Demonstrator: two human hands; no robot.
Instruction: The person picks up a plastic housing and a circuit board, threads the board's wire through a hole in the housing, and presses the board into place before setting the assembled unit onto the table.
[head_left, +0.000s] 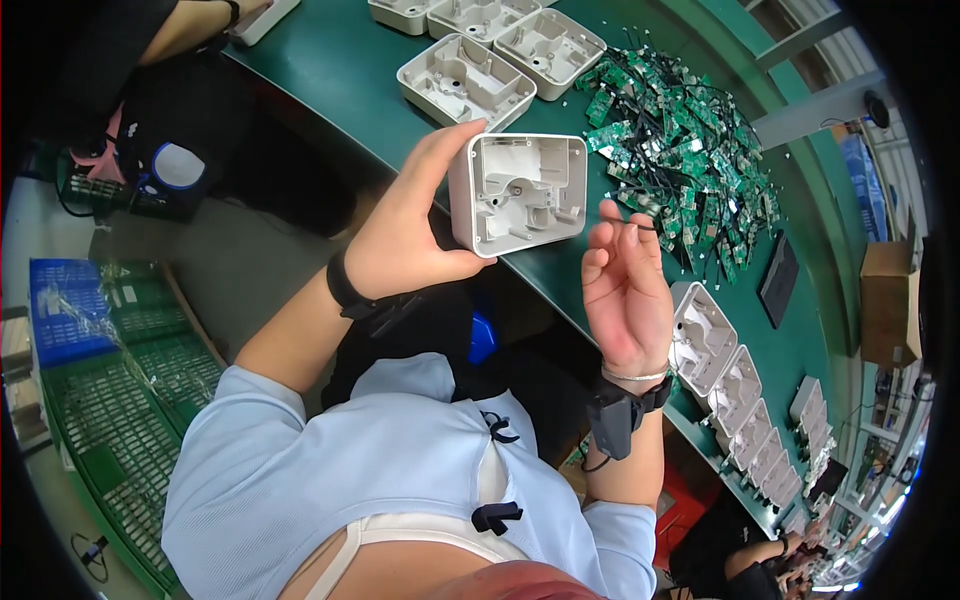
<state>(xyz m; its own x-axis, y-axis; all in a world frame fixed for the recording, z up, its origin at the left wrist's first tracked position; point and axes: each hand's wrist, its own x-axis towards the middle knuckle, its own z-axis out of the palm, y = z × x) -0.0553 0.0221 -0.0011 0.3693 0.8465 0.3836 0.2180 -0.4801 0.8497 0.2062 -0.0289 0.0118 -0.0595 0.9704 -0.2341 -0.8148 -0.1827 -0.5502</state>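
An open white plastic housing [522, 192] is in my left hand [405, 238], which grips it by its left side, thumb below and fingers above. Its hollow inside, with moulded posts and ribs, faces up toward me. Just right of it, my right hand [632, 300] is raised palm up with the fingers curled and the thumb pressed to them. A thin black cable [645, 228] shows at those fingertips; the rest of it is hidden by the fingers. Beyond that hand lies a heap of green circuit boards [690, 160] with black cables.
More white housings [466, 85] stand at the table's far left, and a row of them [735, 385] runs along the right. A black flat block [778, 280] lies on the green table [330, 75]. Green crates [130, 430] stand at left. Other people's arms [185, 30] show at the edges.
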